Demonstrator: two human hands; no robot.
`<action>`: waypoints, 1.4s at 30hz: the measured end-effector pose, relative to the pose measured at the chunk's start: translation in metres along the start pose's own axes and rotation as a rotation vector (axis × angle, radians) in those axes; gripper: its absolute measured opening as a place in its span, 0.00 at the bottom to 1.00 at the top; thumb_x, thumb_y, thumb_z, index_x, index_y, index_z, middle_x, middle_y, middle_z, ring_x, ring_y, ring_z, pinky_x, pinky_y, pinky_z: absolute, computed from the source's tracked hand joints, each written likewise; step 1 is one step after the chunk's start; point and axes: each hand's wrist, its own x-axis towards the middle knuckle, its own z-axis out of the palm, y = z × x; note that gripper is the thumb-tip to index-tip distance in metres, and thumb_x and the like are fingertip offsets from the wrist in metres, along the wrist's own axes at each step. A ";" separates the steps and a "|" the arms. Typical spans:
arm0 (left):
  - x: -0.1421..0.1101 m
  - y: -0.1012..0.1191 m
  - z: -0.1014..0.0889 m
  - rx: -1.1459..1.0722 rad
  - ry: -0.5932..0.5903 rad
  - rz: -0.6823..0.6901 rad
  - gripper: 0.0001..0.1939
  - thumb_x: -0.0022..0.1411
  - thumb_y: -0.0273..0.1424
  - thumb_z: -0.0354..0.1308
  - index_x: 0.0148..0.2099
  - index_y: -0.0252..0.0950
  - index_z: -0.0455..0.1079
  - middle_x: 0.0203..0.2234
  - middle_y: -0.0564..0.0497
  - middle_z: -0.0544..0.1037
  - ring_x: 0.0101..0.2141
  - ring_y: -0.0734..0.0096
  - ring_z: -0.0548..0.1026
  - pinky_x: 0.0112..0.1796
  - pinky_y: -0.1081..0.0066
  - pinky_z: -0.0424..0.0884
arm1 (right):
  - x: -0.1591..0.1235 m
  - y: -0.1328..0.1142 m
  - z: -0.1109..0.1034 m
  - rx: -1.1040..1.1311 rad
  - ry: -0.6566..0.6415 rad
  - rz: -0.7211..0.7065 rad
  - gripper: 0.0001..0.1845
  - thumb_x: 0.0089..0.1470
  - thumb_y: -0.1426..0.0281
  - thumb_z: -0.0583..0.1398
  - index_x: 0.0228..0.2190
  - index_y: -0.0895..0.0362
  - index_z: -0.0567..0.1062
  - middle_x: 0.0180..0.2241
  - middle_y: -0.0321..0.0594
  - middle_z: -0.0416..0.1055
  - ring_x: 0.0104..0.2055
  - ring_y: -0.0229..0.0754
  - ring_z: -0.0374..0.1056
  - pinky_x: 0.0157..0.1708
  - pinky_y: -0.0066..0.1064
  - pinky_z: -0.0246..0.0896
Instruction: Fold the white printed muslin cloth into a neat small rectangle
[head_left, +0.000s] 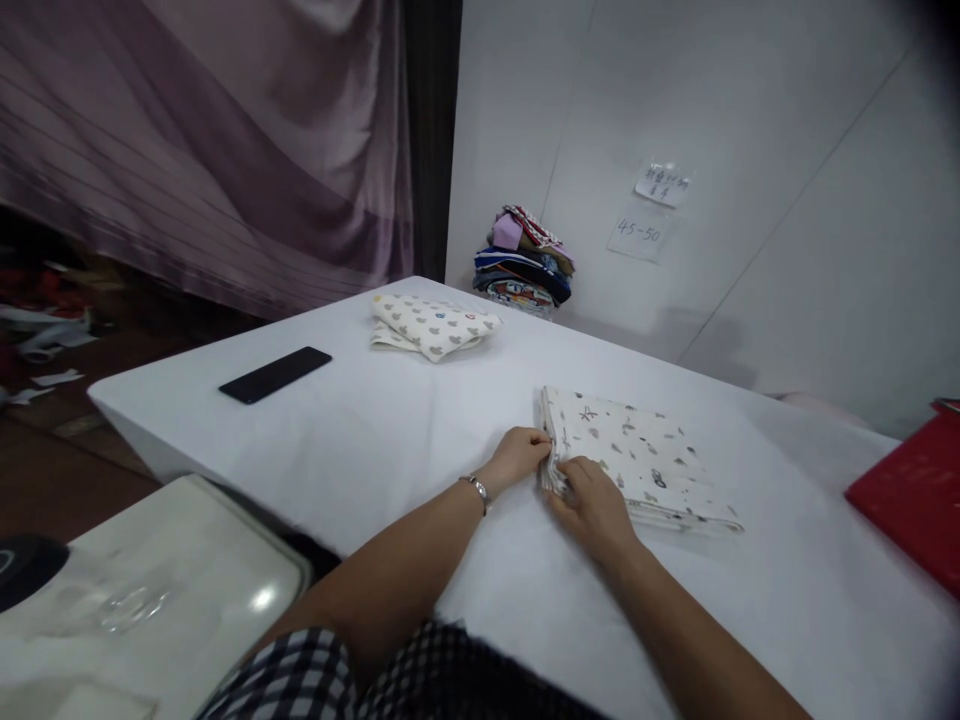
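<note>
A folded white cloth [637, 445] with small printed figures lies flat on the white-covered table [420, 440], its layers stacked. At its left edge my left hand [517, 452] pinches the folded layers between thumb and fingers; a metal watch or bracelet circles that wrist. Close beside it, my right hand [592, 505] grips the near left corner, thumb below and fingers curled over the top. Farther back on the table rests another folded white cloth [435, 325] with grey motifs, apart from both hands.
A black phone-like slab [276, 375] lies at the table's left. Several folded fabrics [523, 262] are piled by the wall beyond the far edge. Something red [911, 490] sits at the right edge. A pale, glossy-topped surface [187, 570] stands at the lower left.
</note>
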 end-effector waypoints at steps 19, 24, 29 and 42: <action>0.043 0.021 -0.005 0.408 0.058 -0.163 0.09 0.49 0.29 0.54 0.28 0.32 0.75 0.26 0.45 0.78 0.29 0.68 0.73 0.29 0.73 0.64 | -0.001 0.002 -0.002 0.027 -0.040 0.104 0.18 0.52 0.61 0.59 0.43 0.55 0.69 0.41 0.43 0.69 0.42 0.46 0.65 0.39 0.35 0.61; 0.045 0.019 -0.007 0.418 0.044 -0.186 0.10 0.50 0.30 0.53 0.26 0.32 0.74 0.22 0.45 0.77 0.26 0.69 0.73 0.26 0.74 0.62 | -0.002 0.003 -0.004 0.017 -0.063 0.050 0.21 0.52 0.61 0.59 0.47 0.54 0.68 0.42 0.43 0.69 0.43 0.46 0.66 0.40 0.36 0.63; 0.046 0.019 -0.007 0.433 0.048 -0.199 0.10 0.50 0.31 0.54 0.27 0.32 0.74 0.23 0.46 0.77 0.26 0.69 0.73 0.24 0.75 0.61 | -0.001 0.005 -0.004 0.005 -0.081 0.043 0.23 0.52 0.62 0.59 0.49 0.54 0.67 0.41 0.43 0.69 0.42 0.46 0.66 0.39 0.36 0.63; 0.064 0.015 -0.007 0.459 0.102 -0.188 0.10 0.51 0.32 0.53 0.29 0.32 0.74 0.27 0.43 0.78 0.31 0.66 0.75 0.26 0.73 0.61 | 0.003 0.004 -0.002 -0.010 -0.124 0.056 0.23 0.52 0.62 0.59 0.49 0.55 0.67 0.40 0.43 0.68 0.42 0.46 0.65 0.38 0.36 0.62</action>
